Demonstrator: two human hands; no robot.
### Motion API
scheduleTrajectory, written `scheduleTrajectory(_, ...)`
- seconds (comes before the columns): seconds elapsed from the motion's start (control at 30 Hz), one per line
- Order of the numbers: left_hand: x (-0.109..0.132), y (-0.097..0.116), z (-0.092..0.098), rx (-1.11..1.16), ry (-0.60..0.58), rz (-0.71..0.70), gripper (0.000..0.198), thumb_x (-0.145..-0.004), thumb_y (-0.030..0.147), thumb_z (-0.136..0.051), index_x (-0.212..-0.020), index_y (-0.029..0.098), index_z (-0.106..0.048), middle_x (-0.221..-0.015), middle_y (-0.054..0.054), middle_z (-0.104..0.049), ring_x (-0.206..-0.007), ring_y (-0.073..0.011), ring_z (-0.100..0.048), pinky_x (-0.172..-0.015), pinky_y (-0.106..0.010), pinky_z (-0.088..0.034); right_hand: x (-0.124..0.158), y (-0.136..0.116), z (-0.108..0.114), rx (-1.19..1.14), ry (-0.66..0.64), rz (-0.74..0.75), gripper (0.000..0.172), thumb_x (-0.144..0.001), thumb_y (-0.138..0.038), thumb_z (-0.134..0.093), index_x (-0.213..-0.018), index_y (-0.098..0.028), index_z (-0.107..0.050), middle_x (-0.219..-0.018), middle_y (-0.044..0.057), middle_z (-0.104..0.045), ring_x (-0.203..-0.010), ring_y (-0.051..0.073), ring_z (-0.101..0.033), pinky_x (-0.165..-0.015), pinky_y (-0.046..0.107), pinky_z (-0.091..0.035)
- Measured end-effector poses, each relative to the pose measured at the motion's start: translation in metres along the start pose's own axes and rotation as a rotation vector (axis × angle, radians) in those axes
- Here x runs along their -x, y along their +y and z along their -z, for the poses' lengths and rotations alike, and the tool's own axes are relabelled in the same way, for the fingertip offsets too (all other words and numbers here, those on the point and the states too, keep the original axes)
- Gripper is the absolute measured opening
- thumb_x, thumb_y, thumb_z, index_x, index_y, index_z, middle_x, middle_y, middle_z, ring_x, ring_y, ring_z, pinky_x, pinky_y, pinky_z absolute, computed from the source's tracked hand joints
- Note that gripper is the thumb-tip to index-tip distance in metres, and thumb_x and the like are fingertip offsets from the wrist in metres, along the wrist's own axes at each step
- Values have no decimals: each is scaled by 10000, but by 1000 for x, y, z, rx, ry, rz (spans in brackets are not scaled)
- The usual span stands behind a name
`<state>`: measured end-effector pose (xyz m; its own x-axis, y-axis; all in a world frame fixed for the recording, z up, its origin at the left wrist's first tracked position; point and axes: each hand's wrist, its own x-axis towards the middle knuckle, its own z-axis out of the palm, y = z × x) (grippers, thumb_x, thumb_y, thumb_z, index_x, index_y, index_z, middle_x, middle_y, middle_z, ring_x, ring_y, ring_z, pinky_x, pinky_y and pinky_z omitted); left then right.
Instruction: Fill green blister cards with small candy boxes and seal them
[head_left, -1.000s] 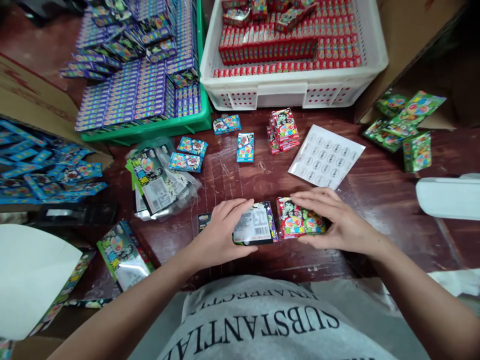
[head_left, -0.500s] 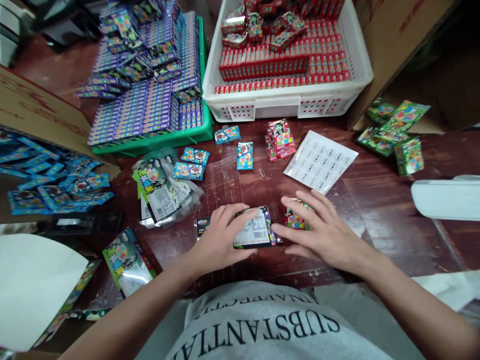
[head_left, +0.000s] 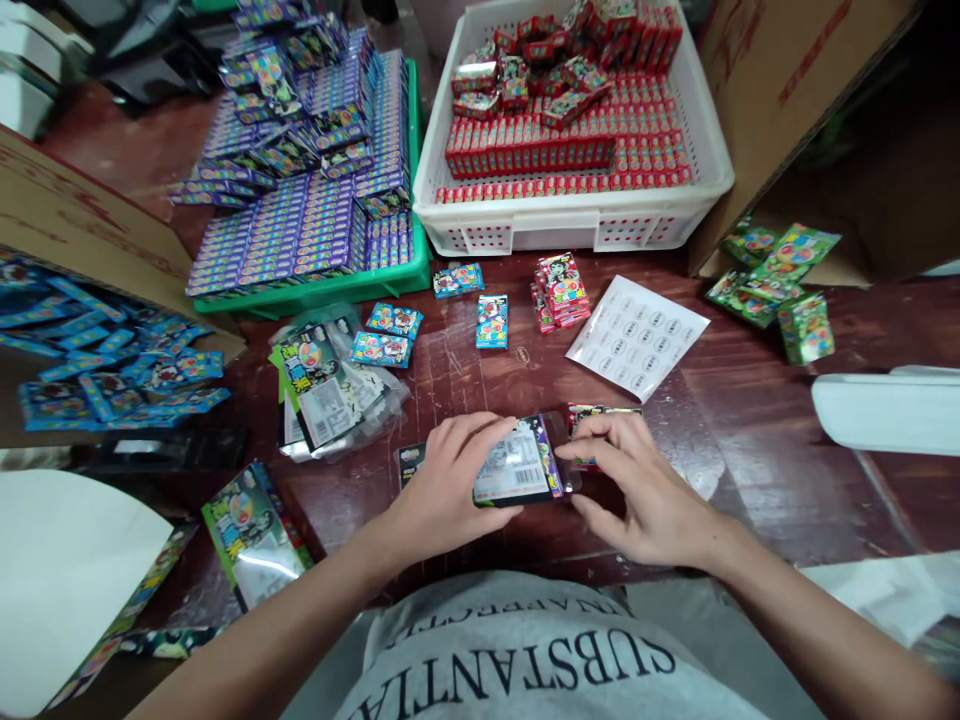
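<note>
My left hand is closed over a clear plastic box with a black-edged printed panel, lying on the table. A purple small carton shows inside its right end, where clear flaps stick out. My right hand is at that end, its thumb and forefinger curled but apart, with the tips at the flaps. Partly behind the right fingers lies a red candy box. Another black-printed package pokes out left of my left hand. Flat clear packages lie stacked to the left.
A green crate of purple boxes and a white basket of red boxes stand at the back. Blue boxes, red boxes and a sticker sheet lie before them. Green boxes are at right, near a cardboard carton.
My right hand has drawn its spread fingers in and brought thumb and forefinger to the box's right end. My left hand stays on the box. The camera view has shifted slightly.
</note>
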<state>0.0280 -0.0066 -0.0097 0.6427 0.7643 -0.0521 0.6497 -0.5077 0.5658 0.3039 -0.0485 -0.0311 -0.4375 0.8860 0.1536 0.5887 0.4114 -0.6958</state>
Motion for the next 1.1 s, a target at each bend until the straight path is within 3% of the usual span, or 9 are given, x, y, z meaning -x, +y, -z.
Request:
scheduleTrajectory(0.17, -4, 8, -7, -142, 30, -88, 742, -837, 338, -743, -1485, 253, -392, -1426, -120, -511, -1286, -318, -467, -1090, -503, -388, -9, -11, -9, -209, 97, -277, 112, -942, -337, -630, -1007, -271, -692, -1083, 77, -612, -1116, 285, -543, -974, 507, -464)
scheduleTrajectory(0.3, -5, 12, -9, -157, 7, -102, 768, -807, 283, -749, -1487, 244, -396, -1426, -118, -516, -1280, -320, -470, -1083, -492, -386, -12, -8, -8, -329, 101, -407, 187, -900, -402, -693, -792, -250, -696, -1025, 59, -643, -1077, 273, -583, -976, 491, -449)
scheduleTrajectory(0.4, -4, 8, -6, -166, 10, -56, 763, -796, 265, -741, -1478, 241, -402, -1432, -117, -505, -1282, -318, -470, -1080, -489, -387, -8, -2, -1, -453, 138, -495, 243, -902, -430, -674, -758, -234, -670, -1041, 60, -656, -1073, 259, -606, -980, 464, -453)
scheduleTrajectory(0.63, 5, -3, -2, -178, 26, 27, 770, -793, 266, -747, -1482, 245, -405, -1423, -106, -507, -1262, -314, -475, -1074, -491, -391, -2, 5, 11, -546, 121, -586, 341, -908, -507, -619, -725, -220, -591, -874, 33, -653, -844, 201, -619, -782, 348, -495)
scheduleTrajectory(0.77, 9, 6, -5, -199, 32, 53, 770, -793, 281, -759, -1479, 240, -412, -1423, -114, -511, -1260, -323, -473, -1059, -494, -395, -3, -11, 7, -221, 194, -644, 303, -900, -535, -630, -898, -233, -620, -830, 10, -686, -659, 176, -613, -658, 327, -475)
scheduleTrajectory(0.87, 11, 15, -7, -210, 34, 69, 802, -785, 315, -783, -1486, 240, -401, -1420, -117, -517, -1257, -331, -469, -1045, -498, -398, -8, -29, 4, 72, 124, -556, 333, -899, -573, -649, -919, -242, -618, -822, 6, -707, -625, 188, -626, -632, 340, -462)
scheduleTrajectory(0.93, 13, 15, -9, -207, 30, 81, 827, -779, 346, -800, -1490, 239, -393, -1419, -120, -520, -1254, -334, -472, -1033, -495, -401, -13, -34, 7, 30, 3, -392, 337, -923, -578, -630, -951, -242, -616, -856, 14, -718, -695, 200, -664, -661, 345, -501)
scheduleTrajectory(1.0, 16, 9, -11, -204, 12, 91, 838, -772, 371, -814, -1487, 246, -396, -1419, -118, -524, -1249, -332, -481, -1028, -488, -398, -19, -27, 15, -7, -74, -196, 362, -927, -553, -644, -1099, -236, -611, -1081, 66, -722, -953, 239, -694, -833, 388, -551)
scheduleTrajectory(1.1, 21, -8, -13, -204, -32, 77, 860, -756, 432, -836, -1479, 259, -404, -1436, -111, -530, -1259, -332, -493, -1050, -498, -366, -26, -1, 29, 156, -195, 8, 695, -861, -533, -728, -1414, -199, -473, -1532, 171, -464, -1407, 349, -447, -1135, 543, -414)
